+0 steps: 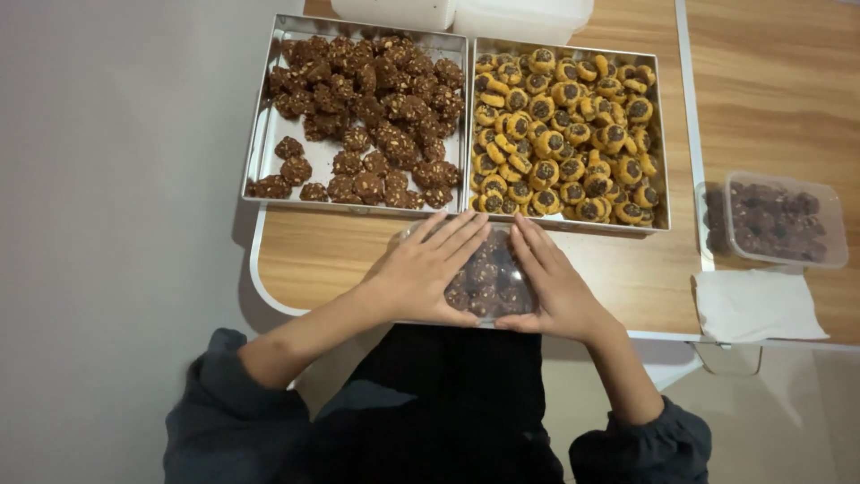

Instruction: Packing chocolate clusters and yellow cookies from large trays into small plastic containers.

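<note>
A clear plastic lidded tub of dark chocolate cookies sits at the near edge of the light wooden table. The left hand and right hand lie flat on its lid with fingers stretched out, pressing rather than gripping, one on each side. Just beyond stand a square metal tray of brown cookies and a square metal tray of yellow chocolate-centred cookies.
</note>
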